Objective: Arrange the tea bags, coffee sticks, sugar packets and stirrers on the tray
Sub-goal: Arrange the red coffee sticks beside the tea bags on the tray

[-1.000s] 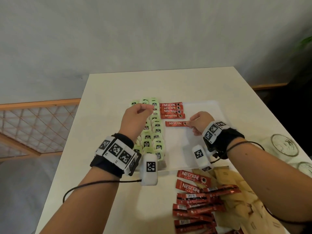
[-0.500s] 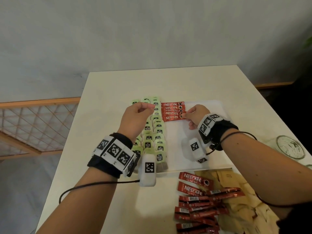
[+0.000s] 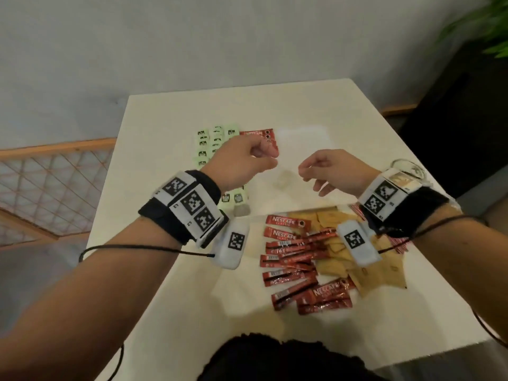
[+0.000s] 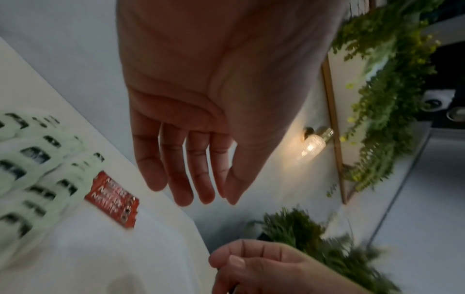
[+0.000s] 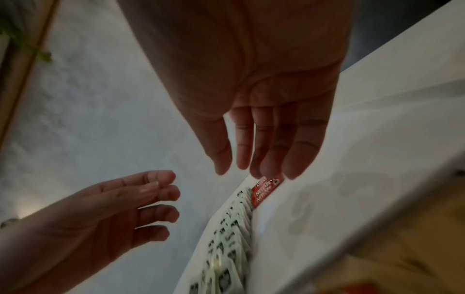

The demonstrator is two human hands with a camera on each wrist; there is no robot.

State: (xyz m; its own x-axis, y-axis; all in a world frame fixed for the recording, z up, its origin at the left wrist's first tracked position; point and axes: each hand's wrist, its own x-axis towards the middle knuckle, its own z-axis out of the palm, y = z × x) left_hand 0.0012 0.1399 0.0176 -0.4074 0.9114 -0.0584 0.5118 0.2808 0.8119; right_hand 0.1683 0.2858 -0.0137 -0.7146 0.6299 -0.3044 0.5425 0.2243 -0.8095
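Note:
A white tray [image 3: 302,138] lies mid-table. Rows of green tea bags [image 3: 207,145] fill its left side, and a small stack of red coffee sticks [image 3: 258,134] lies beside them at the far end. My left hand [image 3: 264,158] hovers above the tea bags and the stack, fingers relaxed, holding nothing [image 4: 196,169]. Raised over the bare middle of the tray, my right hand [image 3: 310,171] is also empty, with loose fingers [image 5: 264,149]. Loose coffee sticks [image 3: 291,259] and brown sugar packets [image 3: 343,259] lie in a pile on the table near me.
A clear glass [image 3: 406,169] stands near the table's right edge behind my right wrist. Red-and-white striped stirrers [image 3: 397,243] peek out under that wrist. A wooden lattice rail [image 3: 55,188] runs left of the table, and a plant [image 3: 483,26] is at the far right.
My right hand has let go of the coffee stick, which now lies with the stack on the tray. Both hands have lifted and drawn back toward me.

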